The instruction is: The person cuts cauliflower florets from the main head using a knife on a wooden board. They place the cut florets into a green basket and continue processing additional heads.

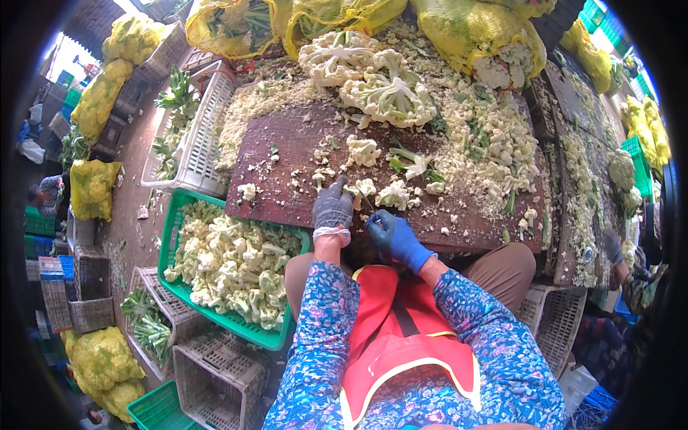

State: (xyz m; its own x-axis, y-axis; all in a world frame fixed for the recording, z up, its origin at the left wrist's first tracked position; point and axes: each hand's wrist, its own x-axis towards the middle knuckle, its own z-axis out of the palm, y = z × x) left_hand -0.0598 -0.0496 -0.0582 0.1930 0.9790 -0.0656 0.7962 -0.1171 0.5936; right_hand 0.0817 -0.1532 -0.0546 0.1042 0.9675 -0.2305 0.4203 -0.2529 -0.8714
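Observation:
My left hand [333, 207], in a grey glove, rests at the near edge of the dark red board [285, 145], its fingertips beside small cauliflower florets; whether it grips one I cannot tell. My right hand [395, 236], in a blue glove, is closed on a small knife [366, 198], whose thin blade points at a cauliflower floret [363, 188]. Another floret [394, 194] lies just right of the blade. Farther up the board are a larger cauliflower piece [363, 150], a cut stem with leaves [415, 165] and big split cauliflower heads [389, 94].
A green crate [166, 242] full of florets stands at my left, below a white crate [207, 129] with leaves. Yellow net bags [473, 32] line the far edge. Crumbs and florets cover the board's right side. A co-worker's gloved hand [613, 247] shows at far right.

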